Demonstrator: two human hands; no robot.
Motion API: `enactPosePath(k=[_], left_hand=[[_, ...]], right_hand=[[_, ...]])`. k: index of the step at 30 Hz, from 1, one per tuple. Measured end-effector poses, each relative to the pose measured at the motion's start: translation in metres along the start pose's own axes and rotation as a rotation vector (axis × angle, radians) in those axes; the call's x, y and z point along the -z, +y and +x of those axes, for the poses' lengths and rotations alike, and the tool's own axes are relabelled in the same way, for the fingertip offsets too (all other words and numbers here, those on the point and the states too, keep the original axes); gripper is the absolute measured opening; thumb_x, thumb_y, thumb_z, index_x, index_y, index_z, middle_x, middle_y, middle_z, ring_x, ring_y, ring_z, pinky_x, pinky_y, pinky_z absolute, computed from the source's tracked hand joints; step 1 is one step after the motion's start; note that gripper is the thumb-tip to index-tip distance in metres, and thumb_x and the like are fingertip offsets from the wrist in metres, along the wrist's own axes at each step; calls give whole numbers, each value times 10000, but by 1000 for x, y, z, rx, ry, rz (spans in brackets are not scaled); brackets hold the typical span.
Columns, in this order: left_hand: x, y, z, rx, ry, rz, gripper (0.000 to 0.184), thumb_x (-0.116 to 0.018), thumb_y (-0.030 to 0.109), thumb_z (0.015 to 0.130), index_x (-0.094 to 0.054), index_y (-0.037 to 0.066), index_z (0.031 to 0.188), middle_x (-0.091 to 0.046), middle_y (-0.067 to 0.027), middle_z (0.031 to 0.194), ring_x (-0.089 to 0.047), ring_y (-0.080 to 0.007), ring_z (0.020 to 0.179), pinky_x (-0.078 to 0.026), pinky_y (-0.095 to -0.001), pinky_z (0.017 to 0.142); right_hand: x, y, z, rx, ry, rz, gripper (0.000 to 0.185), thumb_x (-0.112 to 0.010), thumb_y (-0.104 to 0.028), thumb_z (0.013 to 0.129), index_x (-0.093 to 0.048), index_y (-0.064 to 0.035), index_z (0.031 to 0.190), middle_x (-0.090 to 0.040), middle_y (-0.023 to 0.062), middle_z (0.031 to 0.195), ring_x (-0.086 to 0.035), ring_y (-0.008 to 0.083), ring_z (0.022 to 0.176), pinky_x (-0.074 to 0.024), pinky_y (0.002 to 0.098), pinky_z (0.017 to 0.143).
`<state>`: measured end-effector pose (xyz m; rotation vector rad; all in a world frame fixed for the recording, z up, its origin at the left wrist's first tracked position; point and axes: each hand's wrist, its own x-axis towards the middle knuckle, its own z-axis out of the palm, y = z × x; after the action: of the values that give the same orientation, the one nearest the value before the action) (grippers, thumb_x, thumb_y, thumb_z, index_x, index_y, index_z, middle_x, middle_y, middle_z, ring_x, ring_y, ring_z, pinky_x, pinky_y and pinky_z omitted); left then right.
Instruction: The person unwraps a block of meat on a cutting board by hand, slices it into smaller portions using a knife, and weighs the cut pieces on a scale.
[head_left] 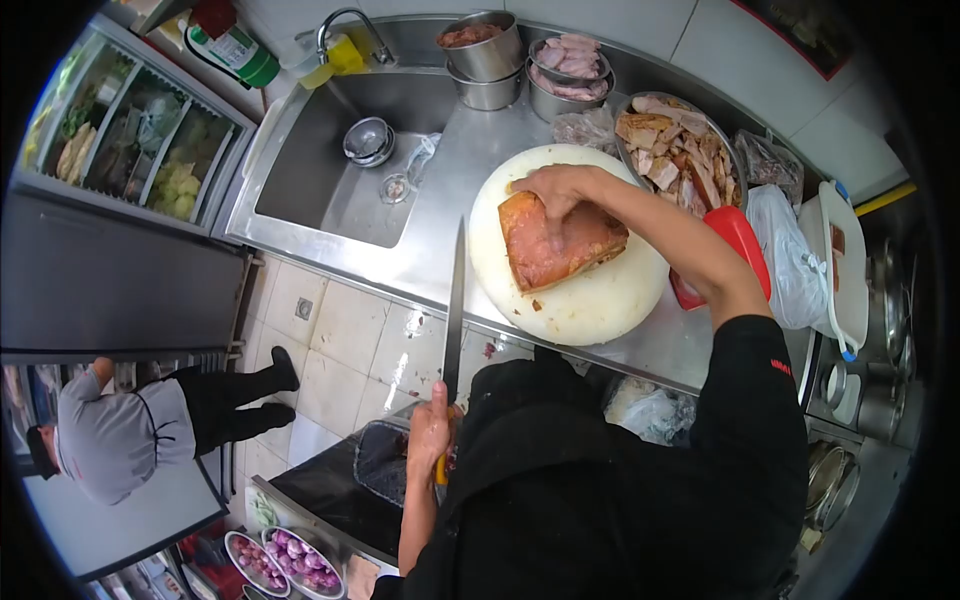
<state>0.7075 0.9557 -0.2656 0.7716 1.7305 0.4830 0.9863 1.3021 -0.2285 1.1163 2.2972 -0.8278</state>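
My left hand (pixel 430 437) is wrapped round the orange handle of a long knife (pixel 456 310). The blade points away from me, beside the counter's front edge and left of the board. On a round, thick white cutting board (pixel 600 325) lies a slab of roasted pork (pixel 572 262) with browned skin. My right hand (pixel 553 192) grips the slab from above, its fingers at the far edge and on the top. A few small meat scraps lie on the board near the slab. The knife is apart from the pork.
A large bowl of cut meat (pixel 680 150), bowls of raw meat (pixel 568 75) and a red container (pixel 738 245) stand around the board. Left is a sink (pixel 330 195) with a small metal bowl. A co-worker (pixel 130 430) stands by shelves; onions (pixel 300 560) sit lower left.
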Motion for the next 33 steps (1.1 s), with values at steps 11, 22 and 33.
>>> enactPosePath(k=[11,22,33], left_hand=[[-22,13,17,-180,-69,309,855,-268,622,1013,-670,-72,716,-649,-278,722,-659,-448,798,-482,-487,803],[-24,101,22,-370,4,337,682,-321,467,1056,-669,-89,869,-628,-365,854,-595,-554,920,-466,-540,832],[-42,137,15,-488,27,379,740,-321,527,1052,-638,-94,805,-608,-301,665,-621,-499,764,-483,-510,738]], right_hand=[[-15,-13,-82,-171,422,-53,645,-906,-300,391,-704,-6,929,-676,186,1018,-657,370,955,-524,442,820],[-75,-74,-73,-425,812,-63,529,-727,-162,608,-663,18,1101,-680,240,955,-669,414,924,-528,490,817],[-58,-54,-66,-369,770,-24,364,-692,-136,603,-705,34,925,-679,290,818,-683,444,806,-558,483,757]])
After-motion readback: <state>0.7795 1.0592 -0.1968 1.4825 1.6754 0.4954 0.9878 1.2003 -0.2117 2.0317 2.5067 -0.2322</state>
